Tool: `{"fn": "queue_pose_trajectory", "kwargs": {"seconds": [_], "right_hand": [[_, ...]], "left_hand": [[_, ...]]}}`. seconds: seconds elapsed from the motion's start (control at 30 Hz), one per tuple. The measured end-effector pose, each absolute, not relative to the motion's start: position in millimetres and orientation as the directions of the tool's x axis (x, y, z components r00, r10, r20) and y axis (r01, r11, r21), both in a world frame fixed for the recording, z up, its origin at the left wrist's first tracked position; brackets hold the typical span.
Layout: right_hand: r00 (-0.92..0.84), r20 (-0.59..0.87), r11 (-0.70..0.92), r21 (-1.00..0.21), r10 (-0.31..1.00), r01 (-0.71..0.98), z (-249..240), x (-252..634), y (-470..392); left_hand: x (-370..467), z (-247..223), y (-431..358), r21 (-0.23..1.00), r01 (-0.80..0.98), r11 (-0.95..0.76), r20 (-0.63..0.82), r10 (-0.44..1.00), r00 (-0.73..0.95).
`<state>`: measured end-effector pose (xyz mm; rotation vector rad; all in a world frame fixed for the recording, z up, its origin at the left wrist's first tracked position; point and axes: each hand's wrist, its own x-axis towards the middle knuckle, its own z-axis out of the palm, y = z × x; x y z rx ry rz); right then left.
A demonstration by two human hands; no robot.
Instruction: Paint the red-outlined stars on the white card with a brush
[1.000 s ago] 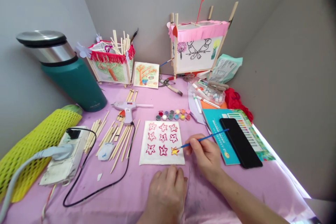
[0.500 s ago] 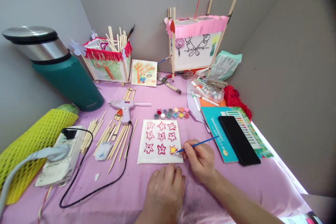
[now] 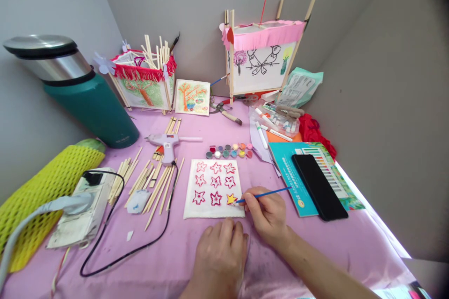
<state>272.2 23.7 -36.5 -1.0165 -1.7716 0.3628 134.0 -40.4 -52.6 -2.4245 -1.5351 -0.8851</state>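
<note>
My right hand (image 3: 268,217) is closed around a thin blue paintbrush (image 3: 270,192). The brush tip meets the lower right star, which is filled with yellow, on a white square panel (image 3: 189,210). Several other stars there are outlined in red with white insides. Just below the panel's near edge rests my left hand (image 3: 220,257), back up, its fingers curled and close together. Whatever lies under those fingers is hidden. Beyond the panel is a double row of small paint pots (image 3: 226,154) in several colours.
Left of the panel lie wooden sticks (image 3: 159,196), a glue gun (image 3: 168,145) with a black cord, and a power strip (image 3: 79,219). A teal bottle (image 3: 93,107) stands behind. A black phone (image 3: 319,187) rests on a blue book (image 3: 289,173) at right. Two lanterns stand behind.
The brush's back end has dipped slightly, while its tip stays on the yellow star. My left hand and the panel look unmoved.
</note>
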Motion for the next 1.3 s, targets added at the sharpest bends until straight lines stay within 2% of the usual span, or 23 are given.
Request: {"fn": "queue_pose_trajectory", "kwargs": {"seconds": [0.5, 0.93, 1.3], "right_hand": [[-0.194, 0.654, 0.649, -0.578, 0.731, 0.495, -32, 274, 24], [-0.238, 0.62, 0.644, -0.588, 0.747, 0.49, -31, 275, 21], [-0.311, 0.641, 0.683, -0.481, 0.702, 0.55, -26, 274, 22]], "left_hand": [[133, -51, -40, 0.183, 0.857, -0.481, 0.548, 0.774, 0.317], [133, -50, -39, 0.182, 0.861, -0.475, 0.55, 0.775, 0.311], [132, -49, -40, 0.177, 0.859, -0.48, 0.545, 0.775, 0.32]]}}
